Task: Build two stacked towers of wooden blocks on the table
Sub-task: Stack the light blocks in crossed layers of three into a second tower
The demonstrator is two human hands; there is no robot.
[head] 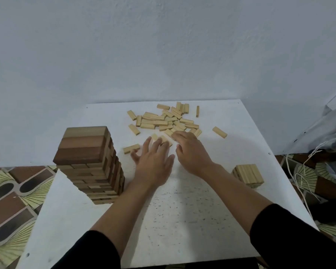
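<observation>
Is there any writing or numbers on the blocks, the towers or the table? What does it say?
None. No words, numbers or labels can be read anywhere: the loose blocks, the tower, the small stack and the table show plain surfaces, and the bag at the right is too blurred to tell.

I seem to be in a plain room of a home: a pale-blue plastered wall (163,45) beyond my left hand (153,164), brown-and-cream patterned floor tiles (14,200) to its left, a white square table (182,220) beneath.
</observation>
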